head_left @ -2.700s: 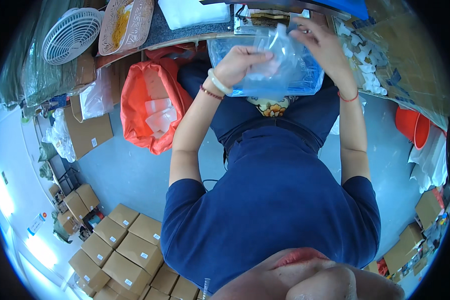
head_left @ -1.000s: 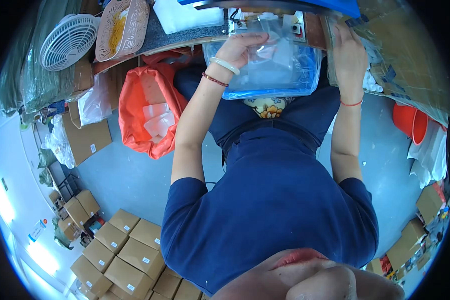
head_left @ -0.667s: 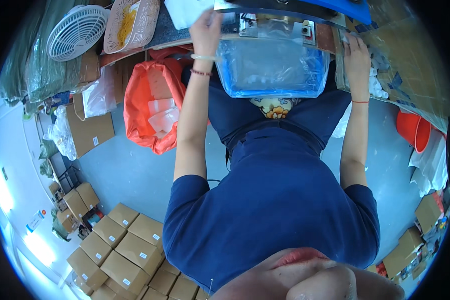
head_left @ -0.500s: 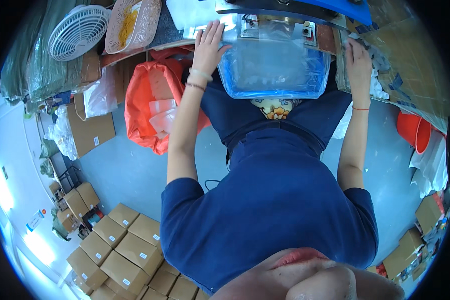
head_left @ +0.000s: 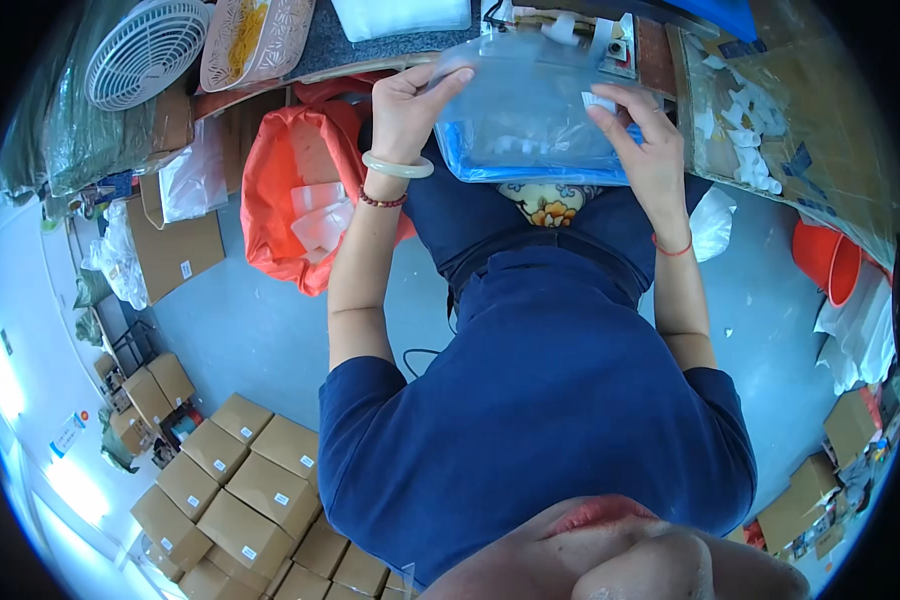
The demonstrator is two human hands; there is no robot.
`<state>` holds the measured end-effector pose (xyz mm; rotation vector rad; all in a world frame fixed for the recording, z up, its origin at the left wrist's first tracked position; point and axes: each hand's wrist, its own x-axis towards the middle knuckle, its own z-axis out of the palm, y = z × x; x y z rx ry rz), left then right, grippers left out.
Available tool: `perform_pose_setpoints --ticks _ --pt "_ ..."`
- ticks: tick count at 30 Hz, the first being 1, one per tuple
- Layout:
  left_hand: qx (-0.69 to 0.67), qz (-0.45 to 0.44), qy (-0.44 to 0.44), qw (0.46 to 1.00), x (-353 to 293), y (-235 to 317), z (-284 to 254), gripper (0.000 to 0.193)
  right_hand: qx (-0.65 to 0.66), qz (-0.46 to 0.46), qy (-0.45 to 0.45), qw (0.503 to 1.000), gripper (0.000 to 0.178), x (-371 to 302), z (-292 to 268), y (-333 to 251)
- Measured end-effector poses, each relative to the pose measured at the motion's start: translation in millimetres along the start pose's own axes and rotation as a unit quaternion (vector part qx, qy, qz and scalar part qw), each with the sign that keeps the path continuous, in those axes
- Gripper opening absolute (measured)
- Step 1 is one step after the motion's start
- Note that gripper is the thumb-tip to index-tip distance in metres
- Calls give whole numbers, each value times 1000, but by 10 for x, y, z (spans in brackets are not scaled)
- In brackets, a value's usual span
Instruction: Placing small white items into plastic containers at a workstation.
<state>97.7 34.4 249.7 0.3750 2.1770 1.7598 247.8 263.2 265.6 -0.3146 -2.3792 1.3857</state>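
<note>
Above my lap, a clear plastic bag (head_left: 530, 88) is spread between my hands. My left hand (head_left: 408, 108) pinches its left edge between thumb and fingers. At the bag's right side, my right hand (head_left: 646, 145) has a small white piece (head_left: 598, 101) between thumb and fingertips; its kind is unclear. Below lies a blue-edged stack of clear plastic bags (head_left: 530, 172), partly hidden by the raised bag. White strips (head_left: 562, 28) show near the metal fittings (head_left: 617, 48) behind it.
Part of a blue machine head (head_left: 720, 15) overhangs the top right. A carton with white scraps (head_left: 750, 140) stands at right, a red-orange sack (head_left: 270, 215) at left. White sheets (head_left: 400, 18), a pink basket (head_left: 295, 45) and a white fan-like grille (head_left: 150, 55) sit on the far left.
My left hand has left the sheets and pinches the clear bag. My right hand came inward from the carton with a white piece. The machine head moved right, mostly out of view.
</note>
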Motion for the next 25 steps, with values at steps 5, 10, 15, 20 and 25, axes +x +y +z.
perform_pose_setpoints --ticks 5,10,15,20,25 --pt "401 459 209 765 283 -241 -108 25 41 -35 -43 998 24 90 78 -84" --pt "377 308 116 866 403 -802 -177 18 27 -20 -69 997 24 3 138 -8" --pt "112 54 38 992 10 -228 -20 19 57 -9 -84 995 25 -186 244 66" --pt "18 41 -45 998 -163 91 129 20 62 -92 4 994 24 249 18 -372" --pt "9 4 -101 995 -249 270 257 21 -22 -192 -23 981 22 343 4 -353"
